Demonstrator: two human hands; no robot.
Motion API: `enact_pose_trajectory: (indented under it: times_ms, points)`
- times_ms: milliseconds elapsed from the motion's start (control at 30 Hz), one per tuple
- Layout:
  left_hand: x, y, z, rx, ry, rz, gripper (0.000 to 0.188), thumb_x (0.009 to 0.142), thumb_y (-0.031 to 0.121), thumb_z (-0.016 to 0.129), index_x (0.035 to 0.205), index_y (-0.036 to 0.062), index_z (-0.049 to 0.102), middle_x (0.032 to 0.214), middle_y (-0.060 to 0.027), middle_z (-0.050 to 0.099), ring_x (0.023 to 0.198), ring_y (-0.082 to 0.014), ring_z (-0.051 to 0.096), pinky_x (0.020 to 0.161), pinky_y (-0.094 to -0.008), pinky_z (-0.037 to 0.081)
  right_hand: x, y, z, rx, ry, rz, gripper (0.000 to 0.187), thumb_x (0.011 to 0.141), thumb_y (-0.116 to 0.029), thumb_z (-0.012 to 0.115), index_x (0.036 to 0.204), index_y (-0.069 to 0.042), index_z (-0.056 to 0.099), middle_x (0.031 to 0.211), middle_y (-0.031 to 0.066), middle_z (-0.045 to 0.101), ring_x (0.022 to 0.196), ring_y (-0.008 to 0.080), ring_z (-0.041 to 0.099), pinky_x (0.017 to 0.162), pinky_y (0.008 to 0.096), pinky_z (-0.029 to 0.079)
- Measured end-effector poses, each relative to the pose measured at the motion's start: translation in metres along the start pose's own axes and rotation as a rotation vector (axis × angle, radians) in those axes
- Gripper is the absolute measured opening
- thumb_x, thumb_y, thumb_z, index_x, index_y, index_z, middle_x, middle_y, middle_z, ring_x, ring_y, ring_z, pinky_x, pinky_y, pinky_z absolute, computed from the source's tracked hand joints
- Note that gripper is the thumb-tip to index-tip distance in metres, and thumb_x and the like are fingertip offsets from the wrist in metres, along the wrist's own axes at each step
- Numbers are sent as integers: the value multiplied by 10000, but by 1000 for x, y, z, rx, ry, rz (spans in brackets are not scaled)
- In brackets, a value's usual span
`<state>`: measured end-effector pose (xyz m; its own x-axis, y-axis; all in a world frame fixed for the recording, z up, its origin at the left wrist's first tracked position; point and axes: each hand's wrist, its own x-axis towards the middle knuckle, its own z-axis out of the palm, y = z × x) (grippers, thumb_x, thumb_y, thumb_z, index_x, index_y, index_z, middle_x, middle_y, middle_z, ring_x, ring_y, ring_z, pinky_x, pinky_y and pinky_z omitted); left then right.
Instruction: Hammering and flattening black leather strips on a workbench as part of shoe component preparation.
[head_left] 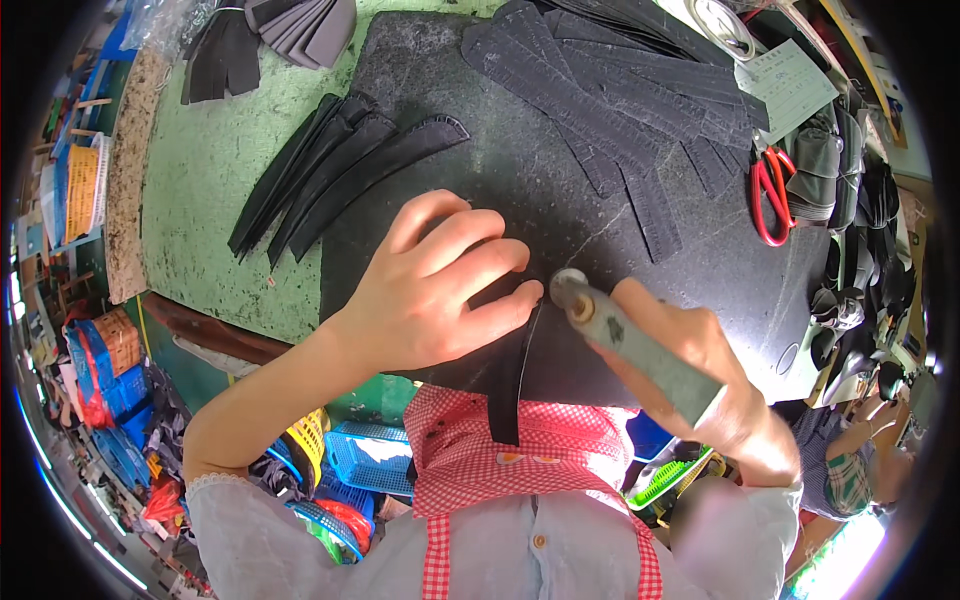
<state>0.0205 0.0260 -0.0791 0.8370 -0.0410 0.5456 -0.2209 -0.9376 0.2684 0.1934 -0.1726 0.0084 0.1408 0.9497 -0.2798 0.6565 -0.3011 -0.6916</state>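
My left hand is over the dark work mat with its fingers curled. They press on a narrow black strip whose lower end hangs over the table's near edge, against the red checked apron. Part of the strip lies hidden beneath the fingers. Just to the right, my right hand is closed around a hammer. Its round metal head is close to my left fingertips, over the mat. Whether the head touches the mat or the strip I cannot tell.
Folded black strips lie at the left, and flat stitched strips are heaped at the far right. A red-handled tool rests beside a paper slip. Grey bundles stand at the back left. Blue baskets sit below the table.
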Motion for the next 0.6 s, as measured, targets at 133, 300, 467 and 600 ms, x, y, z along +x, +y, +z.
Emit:
enact_pose_trajectory:
  times_ms: [133, 300, 467, 600]
  points:
    - [-3, 0, -1, -31, 2, -51, 288, 656, 231, 866, 937, 251, 809, 1011, 46, 684, 996, -236, 603, 929, -454, 453, 1, -7, 3, -66, 22, 17, 154, 1033, -162, 617, 1050, -34, 533, 733, 200, 646, 695, 414, 699, 596, 517, 540]
    - [-7, 0, -7, -101, -24, -166, 311, 621, 198, 902, 913, 234, 801, 1020, 43, 663, 1023, -255, 586, 926, -481, 431, 9, -3, -2, -7, 13, -27, 154, 1035, -155, 615, 1070, -23, 544, 751, 210, 655, 706, 432, 699, 603, 526, 539]
    - [-5, 9, -13, -48, -13, -310, 276, 643, 196, 904, 894, 224, 794, 1017, 42, 669, 1011, -257, 586, 926, -471, 424, 8, -6, 2, -18, -48, -30, 188, 1002, -161, 643, 1077, -19, 543, 731, 199, 636, 720, 423, 699, 618, 513, 548]
    - [-16, 16, -11, 5, -11, -232, 239, 677, 206, 883, 891, 209, 779, 1019, 46, 672, 1013, -253, 583, 928, -468, 426, 14, -4, 0, -40, 7, -79, 165, 1017, -144, 633, 1076, -17, 546, 749, 193, 642, 698, 400, 698, 606, 505, 548]
